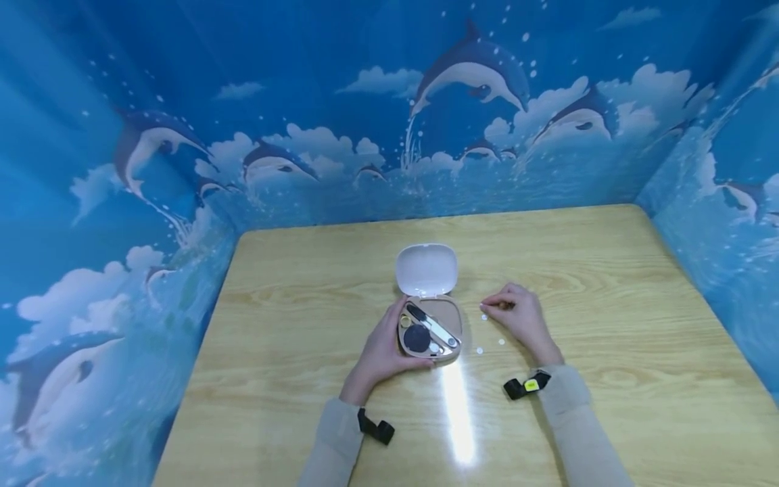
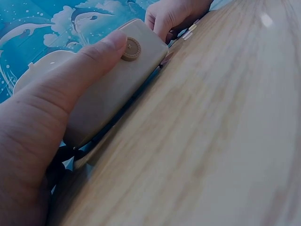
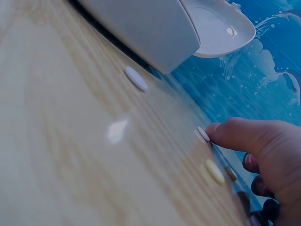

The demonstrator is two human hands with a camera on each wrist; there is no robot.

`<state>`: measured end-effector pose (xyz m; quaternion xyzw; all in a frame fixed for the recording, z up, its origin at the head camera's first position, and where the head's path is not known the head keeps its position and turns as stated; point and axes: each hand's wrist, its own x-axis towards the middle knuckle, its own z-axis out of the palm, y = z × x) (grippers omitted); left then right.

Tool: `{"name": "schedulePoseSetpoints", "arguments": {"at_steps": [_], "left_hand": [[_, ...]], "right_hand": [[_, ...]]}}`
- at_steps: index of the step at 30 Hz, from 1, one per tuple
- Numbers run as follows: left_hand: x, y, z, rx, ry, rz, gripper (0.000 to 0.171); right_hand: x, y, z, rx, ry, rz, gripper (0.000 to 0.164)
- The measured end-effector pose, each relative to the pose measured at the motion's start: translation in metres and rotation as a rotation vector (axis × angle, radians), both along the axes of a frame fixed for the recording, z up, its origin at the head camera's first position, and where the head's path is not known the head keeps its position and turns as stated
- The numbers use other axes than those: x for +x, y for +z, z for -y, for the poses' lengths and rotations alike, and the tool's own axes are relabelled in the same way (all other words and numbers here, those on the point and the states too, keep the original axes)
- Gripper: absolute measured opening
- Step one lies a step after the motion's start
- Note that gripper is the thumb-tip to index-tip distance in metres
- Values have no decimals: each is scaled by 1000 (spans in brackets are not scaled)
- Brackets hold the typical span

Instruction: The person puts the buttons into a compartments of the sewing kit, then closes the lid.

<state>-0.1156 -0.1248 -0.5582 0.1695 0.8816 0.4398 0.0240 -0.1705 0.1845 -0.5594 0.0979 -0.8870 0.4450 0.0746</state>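
My left hand point(image 1: 383, 348) grips an open case point(image 1: 459, 331) with a white lid point(image 1: 426, 269) standing up at its back. In the left wrist view, its thumb lies by a brown round clasp point(image 2: 131, 49) on the case front. Inside the case are a dark round piece point(image 1: 416, 338), a folding tool with black and silver parts point(image 1: 433, 327) lying diagonally, and a gold ring-like piece point(image 1: 406, 321). Right of it, my right hand point(image 1: 520, 314) brings thumb and index finger together at a small white disc point(image 1: 481, 306), close over the table.
Several small discs lie on the wooden table point(image 1: 292, 338): a white one point(image 3: 136, 78) near the case, another white one point(image 3: 203, 133) by the right thumb, a yellowish one point(image 3: 215, 171), and a brownish one point(image 3: 231, 173) under the right hand. A blue dolphin-print curtain point(image 1: 341, 122) surrounds the table.
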Motion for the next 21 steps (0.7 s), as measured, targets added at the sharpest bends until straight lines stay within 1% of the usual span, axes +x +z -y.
{"name": "schedulePoseSetpoints", "arguments": {"at_steps": [7, 16, 21], "left_hand": [[1, 2, 0, 19, -4, 0, 138], [0, 3, 1, 15, 6, 12, 137], [0, 2, 1, 10, 18, 18, 136]], "right_hand": [[1, 1, 0, -52, -11, -34, 10], [-4, 10, 2, -99, -29, 22, 11], [-6, 17, 4, -125, -34, 31, 11]]}}
